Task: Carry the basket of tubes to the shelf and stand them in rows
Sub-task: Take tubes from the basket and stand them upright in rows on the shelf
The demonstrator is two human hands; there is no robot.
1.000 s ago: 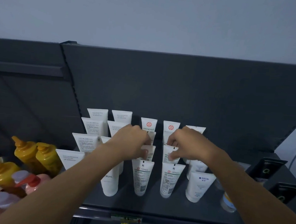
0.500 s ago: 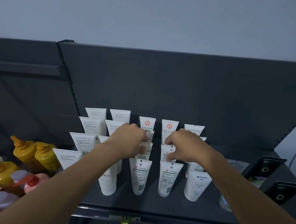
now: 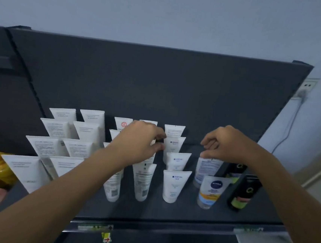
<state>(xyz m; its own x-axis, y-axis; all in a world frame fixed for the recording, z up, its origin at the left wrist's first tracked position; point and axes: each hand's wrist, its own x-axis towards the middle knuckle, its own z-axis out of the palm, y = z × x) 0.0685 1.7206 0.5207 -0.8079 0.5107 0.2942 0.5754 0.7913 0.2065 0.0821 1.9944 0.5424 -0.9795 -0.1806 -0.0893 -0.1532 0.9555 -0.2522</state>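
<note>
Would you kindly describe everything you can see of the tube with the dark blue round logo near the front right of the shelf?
The tube looks like soft, glossy plastic: white above, a yellow-orange band lower down, and a clear cap at the bottom. A dark blue round logo sits on its upper face. It stands cap-down, roughly upright, at the front right of the dark shelf. A similar tube stands just behind it, a dark tube to its right. Neither hand touches it.

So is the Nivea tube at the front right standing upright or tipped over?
Upright. The Nivea tube stands cap-down on the shelf, crimped end up, in front of the tube under the right hand.
</note>
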